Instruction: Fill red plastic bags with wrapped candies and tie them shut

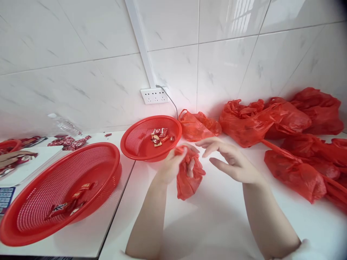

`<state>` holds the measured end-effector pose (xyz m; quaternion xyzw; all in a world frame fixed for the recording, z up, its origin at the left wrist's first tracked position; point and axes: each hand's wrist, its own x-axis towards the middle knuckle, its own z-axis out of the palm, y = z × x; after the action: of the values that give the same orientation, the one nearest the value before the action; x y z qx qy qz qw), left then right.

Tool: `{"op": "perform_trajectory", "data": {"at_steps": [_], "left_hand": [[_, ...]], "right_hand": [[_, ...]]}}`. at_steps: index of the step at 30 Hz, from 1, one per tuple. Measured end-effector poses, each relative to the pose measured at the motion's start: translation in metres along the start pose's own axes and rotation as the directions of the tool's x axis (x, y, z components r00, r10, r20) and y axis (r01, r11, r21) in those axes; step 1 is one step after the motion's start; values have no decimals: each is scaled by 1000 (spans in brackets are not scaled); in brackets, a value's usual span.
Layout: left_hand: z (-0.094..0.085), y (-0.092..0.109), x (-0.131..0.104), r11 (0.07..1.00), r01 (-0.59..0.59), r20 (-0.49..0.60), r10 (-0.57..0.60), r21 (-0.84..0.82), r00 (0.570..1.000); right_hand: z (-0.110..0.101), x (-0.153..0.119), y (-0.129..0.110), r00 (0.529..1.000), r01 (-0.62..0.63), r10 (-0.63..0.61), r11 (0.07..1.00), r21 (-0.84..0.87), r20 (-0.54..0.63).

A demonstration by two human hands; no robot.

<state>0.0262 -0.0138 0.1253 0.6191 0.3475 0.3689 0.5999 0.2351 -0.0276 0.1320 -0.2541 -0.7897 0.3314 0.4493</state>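
A crumpled red plastic bag (187, 184) hangs from my left hand (172, 164), whose fingers are closed around its upper part. Some of those fingers are hidden by the plastic. To the right of the bag, my right hand (231, 160) is held in the air with fingers apart and nothing in it. Behind my left hand stands a round red basket (130, 142) with several small wrapped snacks (159, 136) inside. A larger red basket (108, 155) at the left holds a few wrapped snacks (61, 209).
Tied red bags (246, 122) crowd the right side, and a smaller red bag (199, 126) sits by the wall. Far left, another person's hand (9, 159) rests over packets on a white scale. A clear bottle (65, 124) and a wall socket (154, 96) are behind.
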Motion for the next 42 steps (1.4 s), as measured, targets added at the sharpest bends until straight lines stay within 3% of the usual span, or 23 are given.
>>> {"op": "perform_trajectory", "data": {"at_steps": [1,2,4,6,8,11,14,16,21,25,29,32,35,38,42], "left_hand": [[2,-1,-1,971,-38,-32,47,235,998],[4,-3,-2,884,-72,-59,112,461,992],[8,-6,-1,622,-140,-50,279,770,959],[9,-9,2,449,-238,20,438,861,899],[9,-12,5,411,-357,83,552,838,830],[7,-14,7,444,-488,128,627,751,768],[5,-17,8,521,-561,154,630,643,761],[5,-19,9,598,-559,134,605,575,785],[7,-22,12,758,-488,68,512,433,856],[7,-19,11,817,-449,52,463,361,885],[7,-18,11,846,-448,21,462,291,887],[7,-20,13,856,-447,-90,483,260,871],[6,-20,16,853,-409,-263,496,323,828],[2,-20,18,860,-284,-412,463,425,785],[-13,-19,17,826,-122,-465,424,550,777]], "right_hand": [[4,2,3,998,-37,39,998,55,-45],[9,4,7,993,-69,79,992,107,-85],[19,9,15,978,-110,139,976,188,-153],[27,13,23,962,-114,170,961,253,-212],[31,16,29,946,-106,193,944,313,-261],[32,18,34,924,-159,269,917,366,-273],[29,19,35,905,-270,369,883,384,-212],[28,19,37,891,-279,389,876,392,-235],[26,19,42,822,-189,372,892,410,-432],[22,17,41,852,-196,408,830,522,-329],[18,16,41,876,-206,402,811,547,-266],[16,16,42,874,-232,401,840,490,-274],[13,14,42,861,-262,405,872,414,-308],[8,12,42,829,-223,382,896,384,-409],[-3,11,47,763,-135,345,912,387,-546]]}}
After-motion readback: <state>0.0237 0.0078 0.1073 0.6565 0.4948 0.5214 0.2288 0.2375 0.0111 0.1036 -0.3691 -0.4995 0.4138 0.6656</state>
